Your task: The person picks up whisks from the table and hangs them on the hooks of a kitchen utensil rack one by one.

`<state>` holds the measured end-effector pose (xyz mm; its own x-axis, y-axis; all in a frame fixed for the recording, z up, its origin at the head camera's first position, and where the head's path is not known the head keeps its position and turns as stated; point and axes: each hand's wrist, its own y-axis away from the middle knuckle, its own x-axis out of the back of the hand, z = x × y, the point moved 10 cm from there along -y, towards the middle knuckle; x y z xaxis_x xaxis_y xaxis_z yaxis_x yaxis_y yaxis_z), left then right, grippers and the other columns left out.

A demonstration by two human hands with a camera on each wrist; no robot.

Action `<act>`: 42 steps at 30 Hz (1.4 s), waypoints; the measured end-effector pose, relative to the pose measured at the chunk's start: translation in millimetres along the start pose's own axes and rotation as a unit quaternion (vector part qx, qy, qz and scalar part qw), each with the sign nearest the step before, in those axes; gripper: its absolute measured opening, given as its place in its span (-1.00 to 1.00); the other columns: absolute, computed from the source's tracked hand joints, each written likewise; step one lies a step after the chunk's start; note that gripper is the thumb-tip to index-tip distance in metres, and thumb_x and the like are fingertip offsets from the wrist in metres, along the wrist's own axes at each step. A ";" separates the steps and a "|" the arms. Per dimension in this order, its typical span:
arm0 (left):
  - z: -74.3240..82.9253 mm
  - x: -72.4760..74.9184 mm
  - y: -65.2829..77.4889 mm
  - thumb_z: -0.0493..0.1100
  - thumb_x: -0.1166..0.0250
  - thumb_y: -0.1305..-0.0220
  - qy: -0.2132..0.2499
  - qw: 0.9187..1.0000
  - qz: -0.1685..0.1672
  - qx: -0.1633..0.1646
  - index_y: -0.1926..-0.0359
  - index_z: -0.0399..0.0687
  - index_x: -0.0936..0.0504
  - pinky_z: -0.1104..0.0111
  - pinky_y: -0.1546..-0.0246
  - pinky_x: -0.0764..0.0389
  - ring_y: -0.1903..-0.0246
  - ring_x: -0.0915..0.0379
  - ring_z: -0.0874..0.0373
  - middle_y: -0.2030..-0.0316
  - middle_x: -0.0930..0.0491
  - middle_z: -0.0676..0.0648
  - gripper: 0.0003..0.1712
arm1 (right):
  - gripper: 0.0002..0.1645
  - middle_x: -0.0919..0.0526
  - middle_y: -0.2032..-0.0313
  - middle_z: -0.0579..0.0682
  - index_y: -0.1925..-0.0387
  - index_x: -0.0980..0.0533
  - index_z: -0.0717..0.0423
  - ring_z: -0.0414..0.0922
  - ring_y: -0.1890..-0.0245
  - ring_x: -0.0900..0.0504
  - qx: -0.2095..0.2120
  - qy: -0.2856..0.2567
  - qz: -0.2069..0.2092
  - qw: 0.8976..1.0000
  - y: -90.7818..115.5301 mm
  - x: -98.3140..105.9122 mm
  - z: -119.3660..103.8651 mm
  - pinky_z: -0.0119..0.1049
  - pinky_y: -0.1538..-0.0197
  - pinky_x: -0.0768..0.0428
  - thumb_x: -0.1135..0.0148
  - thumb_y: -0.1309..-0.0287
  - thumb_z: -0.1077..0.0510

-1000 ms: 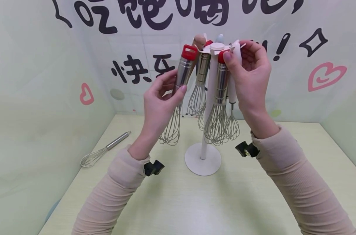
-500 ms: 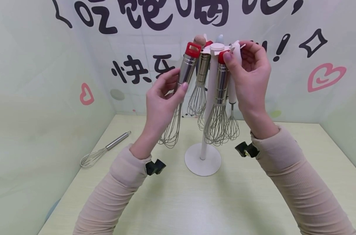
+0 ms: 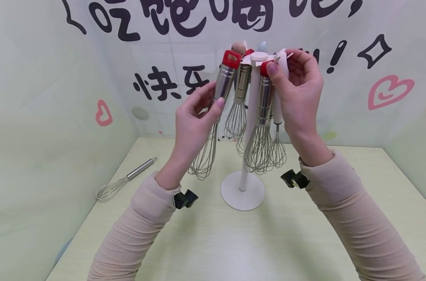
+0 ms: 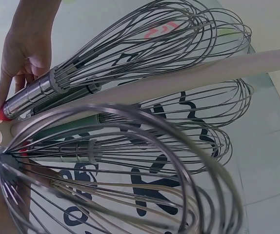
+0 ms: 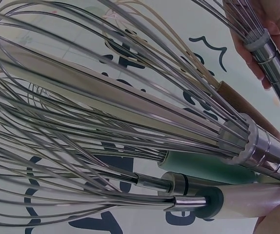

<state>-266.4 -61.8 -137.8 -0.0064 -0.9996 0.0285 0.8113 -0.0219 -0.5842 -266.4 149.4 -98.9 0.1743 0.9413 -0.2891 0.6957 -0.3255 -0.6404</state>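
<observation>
My left hand (image 3: 193,121) grips a balloon whisk (image 3: 224,82) by its steel handle, just left of the white whisk stand (image 3: 242,199). The whisk leans, its red end cap up beside the stand's top and its wires down to the left. At the top of the stand, my right hand (image 3: 300,91) pinches the hook area. Its thumb lies by the red cap of a hanging steel-handled whisk (image 3: 265,93), with the fingers behind a white-handled whisk (image 3: 277,107). In the right wrist view, the white handle (image 5: 252,200) shows close to the hand.
More whisks hang around the stand, among them one with a wooden handle (image 3: 238,48), a green-handled one (image 5: 203,165) and another steel one (image 3: 242,88). A small steel whisk (image 3: 139,168) lies on the table's left side. A printed cloth wall (image 3: 171,117) stands behind.
My left hand has moved slightly right. The whisk in it tilts more, with its red cap nearer the stand's top and its wires further left. My right hand stays nearly still.
</observation>
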 end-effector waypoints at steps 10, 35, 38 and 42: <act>0.8 0.1 -1.8 -0.23 -0.22 -0.25 -0.017 1.000 -0.017 0.004 -0.22 -0.21 -0.47 0.44 0.21 -0.68 0.19 -0.55 0.17 -0.03 -0.57 -0.22 -0.50 | -0.66 -0.51 0.18 -0.05 0.13 -0.44 0.09 -0.12 0.14 -0.47 0.001 -0.004 0.002 1.000 -0.3 0.4 0.6 -0.43 -0.01 -0.50 -0.32 -0.04 0.30; -7.8 -6.4 -9.7 -0.20 -0.22 -0.26 -0.056 0.993 -0.086 0.052 -0.22 -0.15 -0.48 0.49 0.36 -0.66 0.27 -0.54 0.23 0.01 -0.58 -0.21 -0.51 | -0.67 -0.51 0.18 -0.06 0.13 -0.43 0.08 -0.13 0.15 -0.47 0.004 0.001 0.000 1.000 0.0 -0.4 1.2 -0.42 -0.01 -0.50 -0.31 -0.05 0.29; -10.6 -8.5 -9.8 -0.22 -0.21 -0.27 -0.049 0.993 -0.089 0.052 -0.23 -0.17 -0.47 0.49 0.37 -0.65 0.27 -0.54 0.22 0.00 -0.57 -0.23 -0.51 | -0.67 -0.51 0.18 -0.06 0.13 -0.43 0.08 -0.13 0.15 -0.47 0.007 0.002 -0.001 1.000 -0.3 -1.0 1.0 -0.42 -0.01 -0.50 -0.30 -0.06 0.29; -15.8 -12.9 -9.2 -0.21 -0.17 -0.31 -0.043 0.993 -0.098 0.058 -0.26 -0.18 -0.43 0.50 0.33 -0.64 0.23 -0.53 0.20 -0.02 -0.54 -0.25 -0.50 | -0.67 -0.50 0.18 -0.06 0.13 -0.43 0.08 -0.13 0.15 -0.47 0.008 -0.001 -0.001 1.000 -0.5 -0.8 1.2 -0.42 -0.02 -0.50 -0.30 -0.06 0.30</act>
<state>-283.0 -49.0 -145.7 -0.1243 -0.9710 0.2042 0.8617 -0.2077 -0.4630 -267.7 148.7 -99.2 0.1719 0.9416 -0.2896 0.6845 -0.3256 -0.6522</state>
